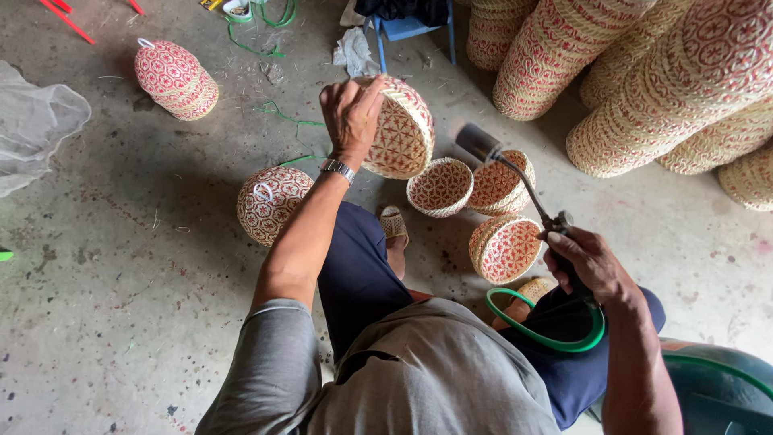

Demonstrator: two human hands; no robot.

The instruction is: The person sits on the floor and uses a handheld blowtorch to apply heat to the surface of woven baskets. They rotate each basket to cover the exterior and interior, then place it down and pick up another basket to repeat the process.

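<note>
Along the upper right of my view, tall stacks of woven baskets (612, 56) lie tilted on the concrete floor (121, 266), red-and-cream patterned, filling that whole corner. Below me is the grey shirt (419, 379) and the dark blue trousers (362, 274) of the seated body I am looking down from, with one sandalled foot (394, 224) showing between the knees.

Next in size is a crumpled sheet of clear plastic (36, 121) at the left edge, then a domed basket with a white loop (175, 79) standing alone at upper left, well apart from everything else. A round lidded basket (270, 203) rests just beside my left forearm. Three smaller ones sit near the foot: an open bowl basket (440, 187), a tipped basket (501, 184) touching it on the right, and a basket on its side (506, 248) below them.

My left hand (350, 117) is raised, fingers closed firmly over the rim of a woven basket (403, 129), held up on edge above the floor with its patterned outside facing me. My right hand (588, 262) is wrapped tight round the handle of a gas torch (515, 181), whose dark nozzle points up and left, close to the held basket but not touching it. A green hose (547, 334) loops across my right thigh from the torch. I cannot tell whether a flame is burning.

A metal wristwatch (339, 168) sits on my left wrist.
</note>
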